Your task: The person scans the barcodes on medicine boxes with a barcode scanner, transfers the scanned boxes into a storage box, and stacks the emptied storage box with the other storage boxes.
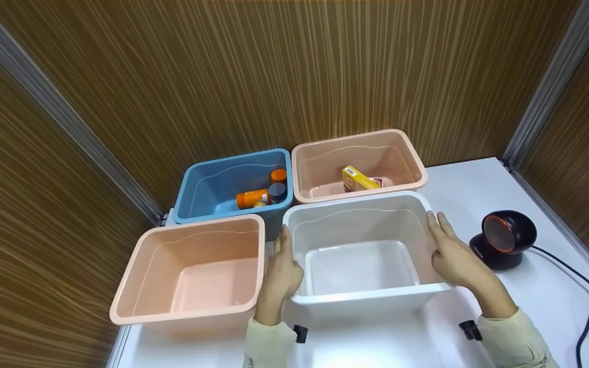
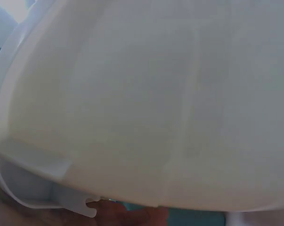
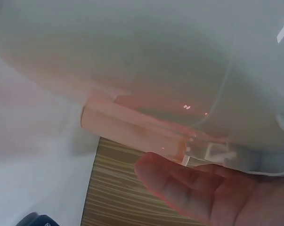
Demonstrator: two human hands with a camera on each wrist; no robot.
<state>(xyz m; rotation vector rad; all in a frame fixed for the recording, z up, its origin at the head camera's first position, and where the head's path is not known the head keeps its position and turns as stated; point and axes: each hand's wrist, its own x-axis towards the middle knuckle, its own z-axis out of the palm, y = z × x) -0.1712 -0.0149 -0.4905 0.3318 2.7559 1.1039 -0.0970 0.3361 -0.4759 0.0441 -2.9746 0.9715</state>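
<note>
Both hands are at the short sides of a white plastic bin (image 1: 361, 266). My left hand (image 1: 281, 268) lies along its left side with straight fingers pointing away from me, the thumb side at the rim. On the opposite side my right hand (image 1: 455, 255) has two fingers extended along the outer edge, its thumb at the rim. Seen from the right wrist, straight fingers (image 3: 174, 183) lie beside the bin's lip. The left wrist view is filled by the white wall (image 2: 132, 94), with parts of the fingers (image 2: 127, 214) visible below its lip.
Left of the white bin stands a peach bin (image 1: 187, 309). Behind are a blue bin (image 1: 218, 163) with orange and dark-capped bottles (image 1: 253, 198), and another peach bin (image 1: 320, 148) with a yellow box (image 1: 358, 179). A black scanner-like device (image 1: 509, 232) with a cable (image 1: 575, 273) stands at right.
</note>
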